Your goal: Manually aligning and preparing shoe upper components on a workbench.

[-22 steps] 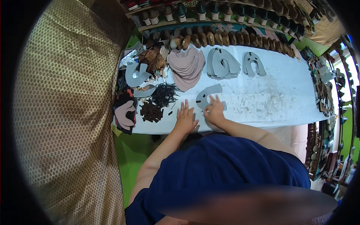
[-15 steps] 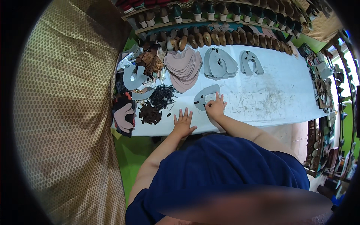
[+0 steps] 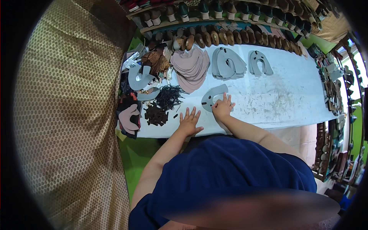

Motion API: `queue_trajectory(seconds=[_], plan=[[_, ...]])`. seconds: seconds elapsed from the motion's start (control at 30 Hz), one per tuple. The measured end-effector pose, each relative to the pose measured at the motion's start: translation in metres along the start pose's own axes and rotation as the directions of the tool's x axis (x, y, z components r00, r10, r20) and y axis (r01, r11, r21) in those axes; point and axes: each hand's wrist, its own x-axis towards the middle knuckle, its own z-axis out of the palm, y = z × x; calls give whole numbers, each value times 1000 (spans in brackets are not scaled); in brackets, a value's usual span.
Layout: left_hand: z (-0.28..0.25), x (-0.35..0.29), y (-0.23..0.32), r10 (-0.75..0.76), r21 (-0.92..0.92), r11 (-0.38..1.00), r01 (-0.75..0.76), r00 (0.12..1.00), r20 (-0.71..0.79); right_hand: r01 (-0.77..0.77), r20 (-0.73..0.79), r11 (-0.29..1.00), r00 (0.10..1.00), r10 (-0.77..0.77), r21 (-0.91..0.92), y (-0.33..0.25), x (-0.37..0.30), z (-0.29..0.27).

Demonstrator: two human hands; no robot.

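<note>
A curved grey shoe-upper piece [image 3: 219, 89] lies flat on the white-covered table in front of me, with small dark tabs on its left side. My right hand [image 3: 222, 109] rests on its near end, thumb and forefinger pressed together at its inner edge and the other fingers raised and spread. Whatever is between those fingertips is hidden. My left hand [image 3: 189, 122] lies open and flat on the table, fingers spread and holding nothing. A single dark strip [image 3: 175, 115] lies just left of it, beside a heap of small dark strips [image 3: 155, 115].
Behind are stacked pink pieces [image 3: 188, 69], stacked grey uppers [image 3: 227, 71] and a smaller grey stack [image 3: 254, 66]. Tangled black strips [image 3: 170, 96] and grey offcuts lie left. Brown shoe lasts [image 3: 237, 37] line the back; a patterned curtain [image 3: 73, 115] hangs left.
The whole view has shifted slightly. My right hand stays at the grey piece, its raised fingers a little closer together. My left hand remains flat in about the same place.
</note>
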Motion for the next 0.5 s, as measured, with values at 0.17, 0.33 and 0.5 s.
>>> queue_trajectory(seconds=[0.17, 0.33, 0.5], plan=[[1, -1, -1, 3, -9, 1000, -3, 1000, -8, 127, -47, 991, 991, -128, -35, 6, -12, -4], [1, -3, 0, -6, -18, 1000, 6, 1000, 3, 331, -72, 941, 939, -336, -75, 13, -29, -22], [1, -3, 3, -15, -10, 1000, 15, 1000, -14, 551, 11, 823, 832, -555, -138, 31, -15, -31]])
